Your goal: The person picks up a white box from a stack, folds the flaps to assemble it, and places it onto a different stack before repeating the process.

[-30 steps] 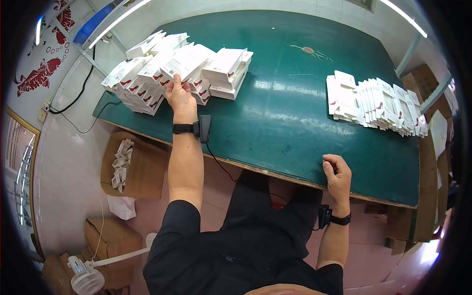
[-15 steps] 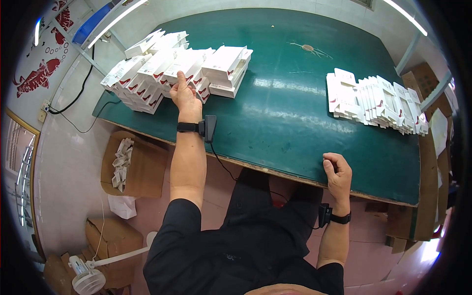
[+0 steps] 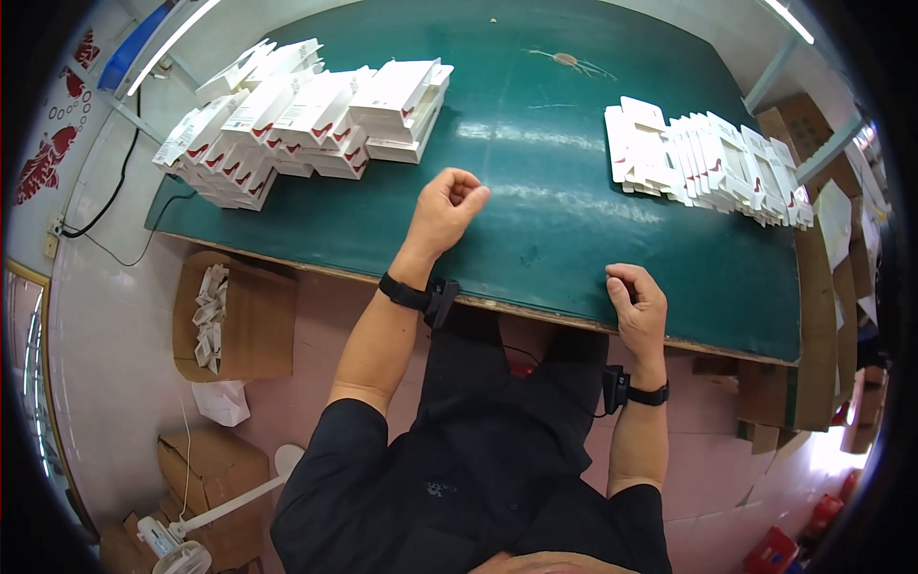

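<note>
My left hand (image 3: 448,211) is over the green table (image 3: 535,239), its fingers curled in and thumb beside them, with nothing visible in them. Nearest to it, up and to the left, stands a pile of folded white boxes (image 3: 395,91) with red marks, several rows stacked on one another. By the table's front edge, my right hand (image 3: 639,304) rests with its fingers curled in, and no object shows in it. Farther right lies an overlapping row of flat white cartons (image 3: 703,163), apart from both hands.
An open cardboard box (image 3: 263,330) with white pieces inside stands on the floor at the left. Below it are a brown carton (image 3: 215,478) and a white fan (image 3: 177,550). Cardboard (image 3: 824,325) stands along the table's right side. A metal post (image 3: 830,151) rises there.
My left hand has left the pile of white boxes, moving right and toward me, and its extended finger has curled in. My right hand stays by the front edge. The view has shifted slightly.
</note>
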Demonstrator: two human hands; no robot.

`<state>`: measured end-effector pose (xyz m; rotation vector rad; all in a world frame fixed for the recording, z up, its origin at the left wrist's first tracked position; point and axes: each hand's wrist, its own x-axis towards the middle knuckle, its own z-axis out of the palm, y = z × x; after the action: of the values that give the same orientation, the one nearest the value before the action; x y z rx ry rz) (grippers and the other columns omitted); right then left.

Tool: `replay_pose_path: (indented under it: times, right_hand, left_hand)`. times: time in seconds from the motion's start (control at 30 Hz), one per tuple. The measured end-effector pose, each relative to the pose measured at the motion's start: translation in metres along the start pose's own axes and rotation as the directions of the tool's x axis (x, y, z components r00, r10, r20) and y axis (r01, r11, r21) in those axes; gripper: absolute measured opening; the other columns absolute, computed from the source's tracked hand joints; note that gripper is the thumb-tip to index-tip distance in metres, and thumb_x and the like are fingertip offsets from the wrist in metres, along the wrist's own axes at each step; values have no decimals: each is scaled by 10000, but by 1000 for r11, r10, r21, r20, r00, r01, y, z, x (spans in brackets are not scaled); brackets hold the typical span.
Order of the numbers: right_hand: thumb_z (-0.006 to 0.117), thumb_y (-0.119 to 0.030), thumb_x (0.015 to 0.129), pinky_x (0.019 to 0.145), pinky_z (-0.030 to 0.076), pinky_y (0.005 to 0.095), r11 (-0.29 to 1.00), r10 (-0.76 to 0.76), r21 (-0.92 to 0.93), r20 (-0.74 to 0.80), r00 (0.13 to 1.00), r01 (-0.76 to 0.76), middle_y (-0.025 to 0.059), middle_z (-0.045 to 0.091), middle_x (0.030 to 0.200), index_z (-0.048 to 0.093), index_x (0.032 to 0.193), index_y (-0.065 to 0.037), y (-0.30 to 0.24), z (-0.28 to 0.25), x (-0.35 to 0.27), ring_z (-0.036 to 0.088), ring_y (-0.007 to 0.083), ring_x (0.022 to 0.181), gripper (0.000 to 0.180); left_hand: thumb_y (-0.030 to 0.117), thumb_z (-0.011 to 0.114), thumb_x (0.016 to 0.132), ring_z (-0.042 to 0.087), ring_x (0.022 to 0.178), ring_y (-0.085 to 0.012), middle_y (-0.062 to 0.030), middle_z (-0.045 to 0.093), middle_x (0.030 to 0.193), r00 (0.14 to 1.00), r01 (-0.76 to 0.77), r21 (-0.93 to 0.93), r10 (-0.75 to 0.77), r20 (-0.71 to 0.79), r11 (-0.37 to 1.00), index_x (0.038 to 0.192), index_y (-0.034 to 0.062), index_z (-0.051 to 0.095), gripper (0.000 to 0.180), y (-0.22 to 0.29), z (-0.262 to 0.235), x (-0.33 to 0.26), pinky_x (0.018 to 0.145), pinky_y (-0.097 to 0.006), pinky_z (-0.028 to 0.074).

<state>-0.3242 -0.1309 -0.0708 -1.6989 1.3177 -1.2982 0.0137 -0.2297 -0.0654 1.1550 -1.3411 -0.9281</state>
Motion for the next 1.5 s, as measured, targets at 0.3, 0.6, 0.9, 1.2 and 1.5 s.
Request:
replay_pose_path:
  times: [0.3, 0.6, 0.9, 1.2, 1.5]
  right_hand:
    - [756, -98, 962, 772, 536, 259, 999, 46, -9, -15, 999, -46, 59, 727, 1005, 734, 1084, 8, -5, -1, 2, 658, 122, 831, 164]
    - [743, -119, 975, 773, 534, 254, 987, 146, -79, 136, 980, -136, 29, 718, 992, 728, 1120, -17, -8, -15, 21, 651, 91, 851, 178]
    - [816, -271, 868, 1019, 523, 409, 813, -170, -567, -18, 985, 130, 178, 676, 1288, 668, 1284, -22, 25, -47, 119, 644, 325, 1203, 507]
    - [824, -346, 836, 1187, 397, 433, 555, -75, -832, -79, 994, -25, 226, 549, 1505, 607, 1400, -24, 65, -23, 172, 506, 370, 1406, 685]
    - [746, -335, 919, 1096, 475, 424, 725, 3, -684, -113, 994, -80, 196, 656, 1377, 666, 1344, -48, 74, -34, 177, 614, 370, 1266, 519]
  left_hand:
    - [190, 805, 911, 667, 835, -130, -33, 719, 914, 986, -59, 258, 16, 166, 964, 1086, -3, 695, 282, 5, 34, -35, 798, -288, 545]
    - [169, 815, 870, 706, 825, -178, -81, 742, 877, 965, -230, 331, 170, 200, 915, 1061, 12, 706, 270, 6, 42, -50, 787, -317, 556]
    - [209, 828, 840, 708, 808, -212, -46, 733, 877, 967, -239, 350, 189, 171, 906, 1026, 63, 705, 267, 6, 45, -50, 844, -367, 510]
    - [211, 830, 833, 699, 820, -213, -37, 721, 878, 961, -263, 379, 207, 183, 887, 1021, 72, 703, 266, 7, 42, -51, 856, -379, 489]
    - [203, 828, 830, 698, 816, -214, -37, 719, 877, 959, -271, 379, 215, 186, 885, 1013, 71, 703, 258, 8, 42, -49, 855, -378, 487]
